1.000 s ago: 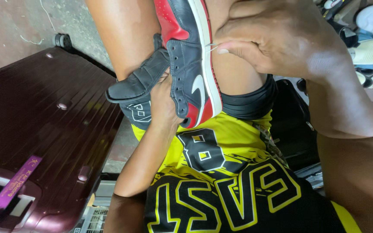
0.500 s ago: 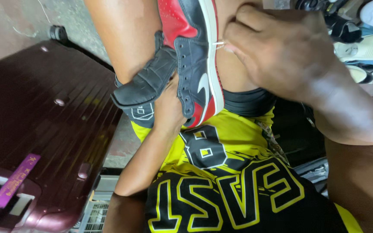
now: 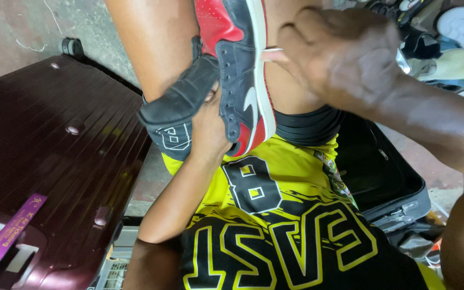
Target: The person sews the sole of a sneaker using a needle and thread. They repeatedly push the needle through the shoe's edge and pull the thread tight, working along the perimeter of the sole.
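A single view, from a camera worn on the person's head, looking steeply down along their own body. It sits very close: the yellow and black jersey (image 3: 275, 215) fills the lower frame, and the raised right hand (image 3: 345, 59) and left hand (image 3: 208, 129) crowd the upper middle around a red and black sneaker (image 3: 240, 70). A dark red suitcase (image 3: 49, 161) lies at left, the floor beyond. No second view shares the scene.
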The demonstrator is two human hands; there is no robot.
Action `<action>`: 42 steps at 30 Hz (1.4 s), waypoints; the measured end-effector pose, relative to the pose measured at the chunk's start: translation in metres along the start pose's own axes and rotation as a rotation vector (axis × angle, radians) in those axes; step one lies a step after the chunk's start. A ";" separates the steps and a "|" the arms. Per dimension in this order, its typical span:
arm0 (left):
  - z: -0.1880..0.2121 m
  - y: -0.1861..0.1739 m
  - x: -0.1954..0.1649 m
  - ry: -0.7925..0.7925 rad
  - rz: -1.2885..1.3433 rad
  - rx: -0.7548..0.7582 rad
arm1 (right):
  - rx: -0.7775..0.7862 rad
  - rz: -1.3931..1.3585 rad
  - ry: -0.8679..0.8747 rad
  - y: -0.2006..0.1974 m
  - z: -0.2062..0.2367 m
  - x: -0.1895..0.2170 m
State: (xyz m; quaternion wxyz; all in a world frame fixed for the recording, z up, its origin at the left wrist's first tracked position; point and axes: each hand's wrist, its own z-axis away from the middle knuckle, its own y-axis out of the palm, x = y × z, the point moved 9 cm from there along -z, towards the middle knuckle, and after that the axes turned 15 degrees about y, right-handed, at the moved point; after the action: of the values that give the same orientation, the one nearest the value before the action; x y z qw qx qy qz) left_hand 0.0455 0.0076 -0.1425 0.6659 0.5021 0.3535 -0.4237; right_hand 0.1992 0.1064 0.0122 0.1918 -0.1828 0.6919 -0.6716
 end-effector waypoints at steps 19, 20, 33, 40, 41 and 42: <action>0.000 0.102 -0.212 0.766 -1.154 0.322 | 0.080 -0.206 0.194 -0.016 0.040 -0.065; -0.006 0.112 -0.204 0.745 -1.134 0.357 | 0.075 -0.211 0.186 -0.016 0.039 -0.061; -0.048 0.126 -0.172 0.591 -0.872 0.463 | -0.112 -0.571 0.001 -0.024 0.028 -0.032; -0.053 0.103 -0.165 0.095 -0.333 0.365 | 0.186 -0.898 0.311 0.014 0.026 -0.036; -0.054 0.105 -0.166 0.118 -0.418 0.416 | 0.323 -1.006 0.411 0.022 0.030 -0.038; -0.054 0.110 -0.165 0.185 -0.516 0.466 | 0.345 -1.068 0.424 0.017 0.031 -0.041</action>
State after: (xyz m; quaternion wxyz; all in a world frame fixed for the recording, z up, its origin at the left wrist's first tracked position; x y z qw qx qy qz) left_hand 0.0797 0.1092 0.0330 0.3697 0.5711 0.4213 -0.5997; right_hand 0.2501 0.1009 -0.0044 -0.2877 -0.3335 0.4084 -0.7995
